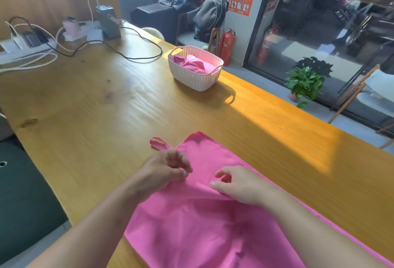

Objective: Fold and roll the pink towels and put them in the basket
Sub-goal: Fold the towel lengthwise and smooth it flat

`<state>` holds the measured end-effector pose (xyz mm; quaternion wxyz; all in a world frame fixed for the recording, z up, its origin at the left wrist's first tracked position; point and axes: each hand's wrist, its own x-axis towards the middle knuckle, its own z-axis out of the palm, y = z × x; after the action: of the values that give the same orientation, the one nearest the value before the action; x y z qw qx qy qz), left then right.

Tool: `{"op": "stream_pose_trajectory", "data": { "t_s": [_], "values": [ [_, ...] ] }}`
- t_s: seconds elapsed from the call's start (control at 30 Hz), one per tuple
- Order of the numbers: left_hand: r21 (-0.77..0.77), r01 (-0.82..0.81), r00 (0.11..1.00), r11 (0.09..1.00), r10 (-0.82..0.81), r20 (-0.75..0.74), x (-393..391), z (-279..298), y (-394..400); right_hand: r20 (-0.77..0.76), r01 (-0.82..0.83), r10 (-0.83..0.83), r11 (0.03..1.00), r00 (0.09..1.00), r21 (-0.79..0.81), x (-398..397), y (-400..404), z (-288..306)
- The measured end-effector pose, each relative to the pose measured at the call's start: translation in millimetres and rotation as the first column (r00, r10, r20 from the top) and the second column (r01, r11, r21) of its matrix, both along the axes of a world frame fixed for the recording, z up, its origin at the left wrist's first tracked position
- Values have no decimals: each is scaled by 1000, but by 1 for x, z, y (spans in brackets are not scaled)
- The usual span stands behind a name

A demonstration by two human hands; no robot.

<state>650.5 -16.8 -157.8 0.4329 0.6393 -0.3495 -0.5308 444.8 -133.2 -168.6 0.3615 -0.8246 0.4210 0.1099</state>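
Note:
A pink towel [191, 223] lies spread on the wooden table [89, 101] near its front edge, with a small hanging loop [157, 142] at its far left corner. My left hand [166, 169] pinches a raised crease of the towel near that corner. My right hand [236, 184] pinches the same crease a little to the right, thumb and fingers curled on the cloth. A white perforated basket [195, 75] stands farther back on the table, and a rolled pink towel [193, 64] lies inside it.
Chargers, a power strip [23, 45] and black and white cables [132, 54] crowd the far left of the table. A potted plant [307, 80], fire extinguishers [228, 43] and chairs stand on the floor to the right, beyond the table edge.

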Motion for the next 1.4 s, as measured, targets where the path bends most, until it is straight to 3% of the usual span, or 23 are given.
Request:
{"op": "stream_pose_trajectory", "data": {
  "t_s": [0.1, 0.2, 0.3, 0.43, 0.5, 0.6, 0.7, 0.73, 0.8, 0.87, 1.0, 1.23, 1.3, 1.4],
  "values": [
    [-195, -117, 991, 974, 102, -84, 9, 5, 6, -24, -81, 86, 983, 996, 164, 13, -16, 12],
    [-277, -153, 985, 948, 125, -115, 16, 7, 10, -115, -127, 160, 960, 980, 250, 24, -26, 17],
    [-223, -123, 988, 967, 99, -118, 18, 6, 12, -211, -81, 145, 955, 967, 286, 33, -32, 17],
    [-106, -46, 996, 993, 38, -76, 26, 1, 17, -331, -177, 251, 955, 910, 238, 38, -32, 15],
    [-49, -28, 997, 998, 24, -79, 27, 0, 20, -249, -129, 192, 960, 949, 247, 37, -31, 12],
    [89, -74, 997, 993, 75, -11, 27, -4, 22, 124, 58, -106, 939, 987, 340, 28, -37, 11],
    [258, -8, 999, 966, -5, 51, 31, -4, 27, 392, 235, -449, 843, 803, 483, 19, -46, 11],
    [299, 26, 998, 954, -41, 42, 31, -4, 28, 415, 289, -462, 863, 783, 416, 18, -50, 7],
    [308, 44, 992, 950, -78, 98, 30, -6, 26, 366, 345, -366, 931, 856, 123, 18, -56, -4],
    [255, 18, 976, 967, -72, 208, 28, -11, 19, 246, 302, -291, 953, 924, -8, 21, -60, -13],
    [203, 7, 893, 979, -97, 440, 26, -22, 0, 139, 252, -252, 968, 958, 17, 40, -64, -17],
    [136, -59, 868, 989, -16, 496, 19, -35, -5, 93, 200, -210, 974, 973, 104, 101, -71, -11],
    [143, -86, 858, 986, 0, 513, 21, -38, 0, 156, 152, -173, 978, 972, 140, 110, -73, -12],
    [215, -101, 826, 971, -38, 563, 28, -38, 9, 379, 245, -301, 951, 875, 190, 115, -84, -16]
  ]
}}
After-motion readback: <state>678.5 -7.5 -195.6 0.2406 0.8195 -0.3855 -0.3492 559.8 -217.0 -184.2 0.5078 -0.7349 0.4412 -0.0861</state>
